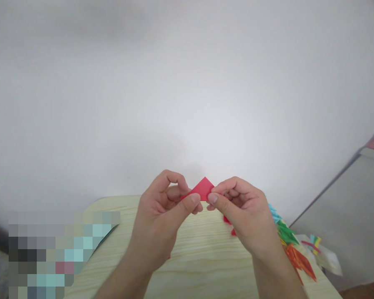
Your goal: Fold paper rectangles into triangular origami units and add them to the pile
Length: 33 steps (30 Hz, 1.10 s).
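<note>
A small red piece of folded paper (205, 189), shaped like a triangle with its point up, is held in the air above the table. My left hand (165, 216) pinches its left corner between thumb and fingers. At the right corner, my right hand (243, 211) grips the same paper with thumb and fingertips. More red pieces (227, 219) lie on the table just left of my right wrist, partly hidden by that hand. A sliver of red also shows beside my left wrist.
The pale wood-grain table (202, 265) stands against a white wall (187, 83). Along its right edge lie orange (301, 261), green (287, 233) and light blue folded papers (274, 214). Past them is a whitish plastic bag (328, 259). A pixelated patch covers the lower left.
</note>
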Available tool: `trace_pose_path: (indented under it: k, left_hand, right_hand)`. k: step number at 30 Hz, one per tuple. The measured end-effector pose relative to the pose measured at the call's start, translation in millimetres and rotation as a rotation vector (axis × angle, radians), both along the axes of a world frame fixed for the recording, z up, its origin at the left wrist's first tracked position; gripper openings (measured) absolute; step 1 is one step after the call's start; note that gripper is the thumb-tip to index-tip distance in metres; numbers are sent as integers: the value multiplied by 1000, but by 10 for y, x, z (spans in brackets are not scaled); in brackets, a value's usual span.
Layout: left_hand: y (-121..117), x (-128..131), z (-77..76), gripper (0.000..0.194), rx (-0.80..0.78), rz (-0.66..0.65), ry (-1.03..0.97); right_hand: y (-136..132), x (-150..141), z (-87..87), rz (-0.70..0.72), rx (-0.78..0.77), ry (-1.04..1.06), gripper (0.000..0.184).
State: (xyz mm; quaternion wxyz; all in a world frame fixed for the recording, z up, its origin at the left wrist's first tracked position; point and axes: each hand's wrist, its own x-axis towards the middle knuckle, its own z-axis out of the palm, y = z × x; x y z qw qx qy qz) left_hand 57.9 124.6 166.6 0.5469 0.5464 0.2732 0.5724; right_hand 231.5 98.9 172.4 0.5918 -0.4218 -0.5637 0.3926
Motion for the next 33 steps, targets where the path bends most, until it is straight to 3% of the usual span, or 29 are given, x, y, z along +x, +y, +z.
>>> trace_pose_path:
  k: [13, 17, 21, 24, 33]
  left_hand:
    - [51, -100, -65, 23, 22, -77, 211]
    - [77, -149, -74, 28, 13, -93, 310]
    - [114, -169, -37, 18, 19, -176, 390]
    - [122, -179, -2, 28, 73, -223, 440]
    - [134, -205, -9, 35, 105, -179, 443]
  right_hand:
    - [52, 58, -52, -50, 46, 59, 27]
    - [36, 77, -46, -6, 25, 19, 26]
    - [17, 74, -33, 37, 21, -31, 25]
    - [12, 78, -28, 47, 7, -44, 27]
    - [37, 225, -6, 163, -71, -129, 23]
